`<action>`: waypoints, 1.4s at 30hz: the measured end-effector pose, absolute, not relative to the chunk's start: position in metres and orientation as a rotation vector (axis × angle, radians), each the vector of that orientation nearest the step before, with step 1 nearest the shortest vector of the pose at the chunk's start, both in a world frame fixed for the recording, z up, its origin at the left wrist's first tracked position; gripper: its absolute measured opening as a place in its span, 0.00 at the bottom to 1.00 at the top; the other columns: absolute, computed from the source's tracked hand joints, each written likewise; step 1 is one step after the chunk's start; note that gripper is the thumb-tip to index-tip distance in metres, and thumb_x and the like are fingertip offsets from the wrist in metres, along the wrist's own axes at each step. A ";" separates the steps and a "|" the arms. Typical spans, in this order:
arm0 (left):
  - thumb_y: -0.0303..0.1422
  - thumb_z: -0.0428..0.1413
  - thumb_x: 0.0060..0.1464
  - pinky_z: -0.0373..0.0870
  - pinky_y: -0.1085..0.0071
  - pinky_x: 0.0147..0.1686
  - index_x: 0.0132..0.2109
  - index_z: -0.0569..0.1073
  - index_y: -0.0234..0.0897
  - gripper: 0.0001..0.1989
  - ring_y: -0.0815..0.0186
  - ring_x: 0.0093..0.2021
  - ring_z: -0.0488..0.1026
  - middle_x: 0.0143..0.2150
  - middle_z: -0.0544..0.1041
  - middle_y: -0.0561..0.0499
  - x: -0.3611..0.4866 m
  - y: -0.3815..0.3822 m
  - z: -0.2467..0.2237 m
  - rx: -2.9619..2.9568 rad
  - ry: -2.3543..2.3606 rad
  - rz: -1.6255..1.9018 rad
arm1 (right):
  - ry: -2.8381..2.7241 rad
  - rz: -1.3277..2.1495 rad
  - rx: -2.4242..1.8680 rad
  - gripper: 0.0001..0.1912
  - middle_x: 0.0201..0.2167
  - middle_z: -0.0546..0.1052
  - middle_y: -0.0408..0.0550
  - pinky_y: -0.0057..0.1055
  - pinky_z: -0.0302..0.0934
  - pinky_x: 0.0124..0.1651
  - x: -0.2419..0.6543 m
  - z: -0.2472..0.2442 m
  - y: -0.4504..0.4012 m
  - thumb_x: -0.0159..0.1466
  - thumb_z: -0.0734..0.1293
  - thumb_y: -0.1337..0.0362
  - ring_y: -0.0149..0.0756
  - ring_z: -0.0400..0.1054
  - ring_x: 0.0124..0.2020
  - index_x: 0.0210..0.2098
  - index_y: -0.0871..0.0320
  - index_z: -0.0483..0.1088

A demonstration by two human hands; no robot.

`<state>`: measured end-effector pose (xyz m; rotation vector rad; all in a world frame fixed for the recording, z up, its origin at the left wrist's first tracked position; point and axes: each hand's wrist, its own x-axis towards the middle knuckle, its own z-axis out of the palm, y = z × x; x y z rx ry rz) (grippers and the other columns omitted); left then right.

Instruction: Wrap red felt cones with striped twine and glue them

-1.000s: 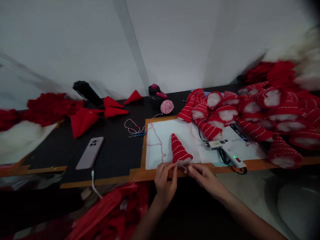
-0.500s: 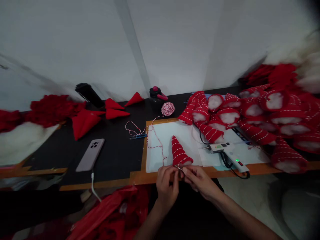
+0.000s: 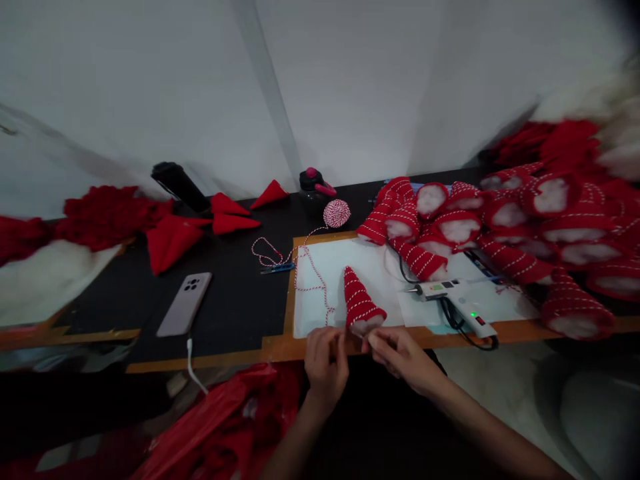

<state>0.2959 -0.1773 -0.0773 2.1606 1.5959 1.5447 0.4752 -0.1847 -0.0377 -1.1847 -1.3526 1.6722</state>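
Note:
A red cone (image 3: 361,300), wound with red-and-white twine, lies on the white sheet (image 3: 320,260), its open end towards me and white stuffing (image 3: 365,325) showing in it. My left hand (image 3: 325,365) is closed in a pinch just left of that end; what its fingers hold, if anything, is hidden. On the other side my right hand (image 3: 403,357) pinches close to the stuffing. A thin, pale thing shows by its fingertips, too small to name. From a ball of twine (image 3: 337,213) a loose strand (image 3: 323,287) runs down towards my left hand.
A hot glue gun (image 3: 457,300) lies to the right, beside a heap of twine-wound cones (image 3: 460,227). Blue thread snips (image 3: 277,269), plain red cones (image 3: 173,243), a phone (image 3: 185,303) on a cable and a black jar (image 3: 313,190) are further left.
My hands have moved apart slightly, the left one shifting left. The thin metal-looking thing that lay between both hands' fingertips now shows only faintly by the right. The cone stays in place.

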 end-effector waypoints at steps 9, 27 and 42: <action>0.29 0.59 0.56 0.71 0.58 0.50 0.55 0.70 0.39 0.19 0.58 0.51 0.71 0.52 0.72 0.42 0.256 -0.145 -0.059 2.419 1.523 1.421 | -1.778 0.356 -1.796 0.21 0.42 0.77 0.58 0.40 0.68 0.37 0.540 -0.069 -0.178 0.68 0.57 0.57 0.47 0.74 0.37 0.55 0.62 0.66; 0.24 0.55 0.57 0.69 0.58 0.50 0.48 0.74 0.38 0.13 0.59 0.50 0.74 0.46 0.80 0.46 0.288 -0.113 -0.040 2.696 0.832 1.161 | -1.458 0.277 -1.927 0.34 0.39 0.73 0.57 0.36 0.65 0.35 0.628 -0.084 -0.171 0.60 0.64 0.41 0.43 0.71 0.34 0.53 0.62 0.60; 0.26 0.51 0.61 0.54 0.52 0.61 0.42 0.73 0.38 0.06 0.61 0.52 0.73 0.38 0.81 0.51 0.301 -0.107 -0.031 2.633 0.917 0.952 | -1.674 0.732 -1.436 0.14 0.39 0.77 0.51 0.39 0.68 0.45 0.588 -0.045 -0.215 0.63 0.68 0.56 0.44 0.72 0.41 0.44 0.55 0.70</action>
